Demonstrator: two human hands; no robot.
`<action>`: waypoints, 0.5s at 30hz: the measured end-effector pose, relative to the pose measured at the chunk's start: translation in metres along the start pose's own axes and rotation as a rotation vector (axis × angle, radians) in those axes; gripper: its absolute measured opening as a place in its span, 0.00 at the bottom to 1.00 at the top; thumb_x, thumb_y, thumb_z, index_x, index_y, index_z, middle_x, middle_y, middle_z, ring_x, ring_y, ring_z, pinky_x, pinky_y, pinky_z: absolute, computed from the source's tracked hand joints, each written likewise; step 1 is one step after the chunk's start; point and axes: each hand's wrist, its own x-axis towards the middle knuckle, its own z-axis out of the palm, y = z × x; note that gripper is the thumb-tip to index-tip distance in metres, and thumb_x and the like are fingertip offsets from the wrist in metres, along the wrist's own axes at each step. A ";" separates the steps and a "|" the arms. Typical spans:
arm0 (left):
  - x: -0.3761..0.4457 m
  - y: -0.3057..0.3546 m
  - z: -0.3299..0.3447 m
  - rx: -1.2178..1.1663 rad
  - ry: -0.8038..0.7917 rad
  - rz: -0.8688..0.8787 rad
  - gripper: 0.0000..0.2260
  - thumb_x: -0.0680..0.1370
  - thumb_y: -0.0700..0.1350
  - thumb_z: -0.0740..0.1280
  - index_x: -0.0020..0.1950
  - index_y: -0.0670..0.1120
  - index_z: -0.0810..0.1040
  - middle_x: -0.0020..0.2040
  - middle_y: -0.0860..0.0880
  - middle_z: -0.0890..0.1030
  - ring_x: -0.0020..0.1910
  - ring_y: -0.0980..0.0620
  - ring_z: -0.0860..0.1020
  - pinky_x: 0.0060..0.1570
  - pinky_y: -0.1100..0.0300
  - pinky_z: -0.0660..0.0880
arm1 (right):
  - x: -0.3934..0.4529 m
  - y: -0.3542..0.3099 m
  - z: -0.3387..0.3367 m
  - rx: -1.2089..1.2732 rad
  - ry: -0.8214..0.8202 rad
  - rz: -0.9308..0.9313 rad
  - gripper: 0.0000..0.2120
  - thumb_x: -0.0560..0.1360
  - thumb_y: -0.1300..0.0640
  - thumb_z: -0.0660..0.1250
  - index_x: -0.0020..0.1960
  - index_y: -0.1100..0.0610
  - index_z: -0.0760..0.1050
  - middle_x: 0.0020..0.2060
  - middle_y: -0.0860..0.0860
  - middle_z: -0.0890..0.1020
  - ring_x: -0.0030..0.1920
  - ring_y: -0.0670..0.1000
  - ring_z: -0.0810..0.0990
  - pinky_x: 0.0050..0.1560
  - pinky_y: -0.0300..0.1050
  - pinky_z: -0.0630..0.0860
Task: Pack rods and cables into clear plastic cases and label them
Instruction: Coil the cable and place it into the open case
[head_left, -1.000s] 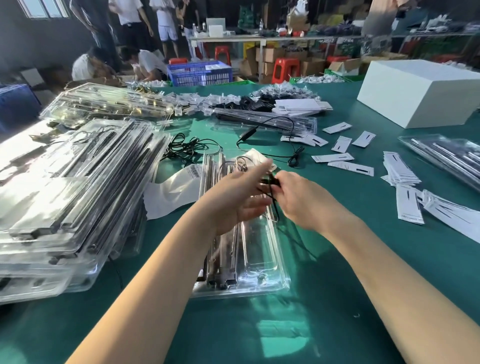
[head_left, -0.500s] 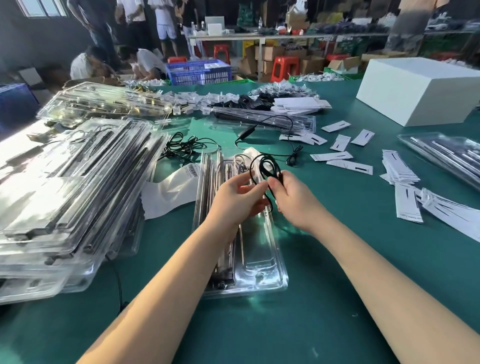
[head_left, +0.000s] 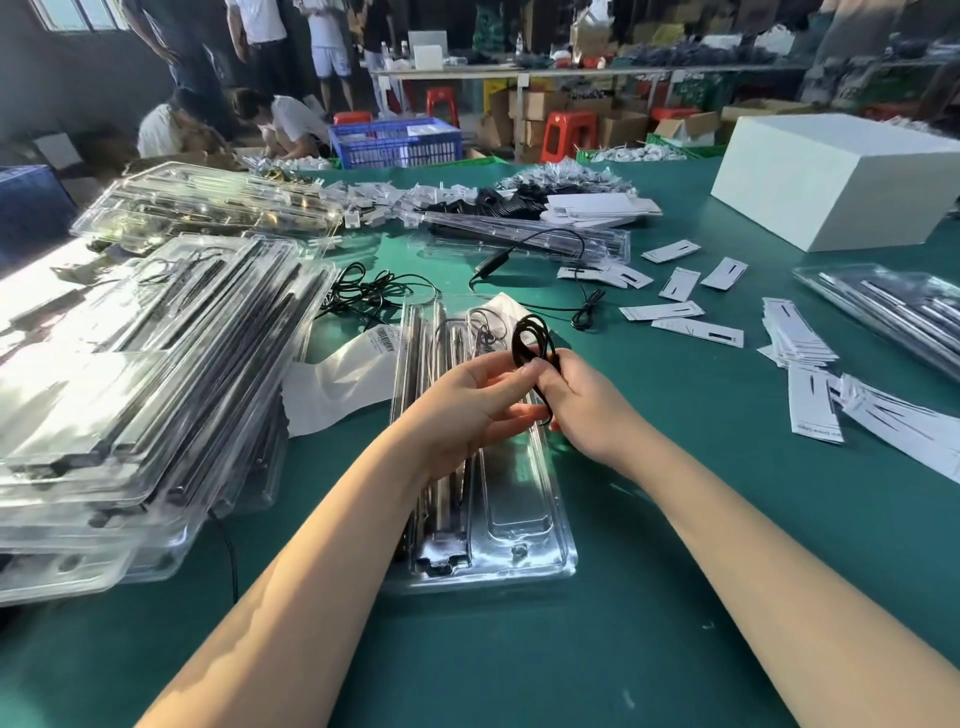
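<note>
A worker at a green table coils a black cable above an open clear plastic case; the left hand and right hand meet over the case's middle, both pinching the cable with curled fingers, its loop rising just above the fingertips; metal rods lie in the case's left channel, while its right compartment shows bare plastic; the near edge of the case sits well back from the table's front, with bare green cloth in front and to the right of the forearms; to the left, a tall stack of filled cases crowds close, a white plastic bag wedged between stack and case, bearing a barcode label too small to read; loose black cables lie beyond the case; white label cards are scattered to the right, their print illegible; a white box stands at the far right; a blue crate sits behind the table.
</note>
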 end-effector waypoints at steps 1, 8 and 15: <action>0.000 0.000 0.001 0.000 0.019 0.006 0.15 0.70 0.50 0.73 0.55 0.48 0.82 0.48 0.50 0.82 0.42 0.53 0.82 0.47 0.63 0.80 | -0.001 -0.001 0.003 0.021 0.031 0.010 0.10 0.83 0.50 0.53 0.56 0.52 0.70 0.48 0.47 0.78 0.49 0.47 0.76 0.50 0.44 0.69; 0.000 -0.001 0.002 -0.052 0.133 -0.002 0.13 0.66 0.49 0.74 0.49 0.50 0.84 0.45 0.51 0.85 0.41 0.51 0.84 0.36 0.66 0.79 | -0.009 0.000 0.002 0.138 -0.050 -0.031 0.14 0.83 0.50 0.52 0.60 0.55 0.73 0.54 0.52 0.80 0.58 0.48 0.76 0.60 0.45 0.71; 0.005 -0.005 0.005 -0.113 0.255 -0.028 0.06 0.73 0.44 0.72 0.48 0.44 0.82 0.41 0.50 0.85 0.37 0.53 0.83 0.36 0.66 0.80 | 0.000 -0.006 -0.017 -0.613 -0.144 -0.186 0.15 0.83 0.50 0.51 0.58 0.56 0.73 0.51 0.52 0.73 0.57 0.55 0.69 0.64 0.52 0.63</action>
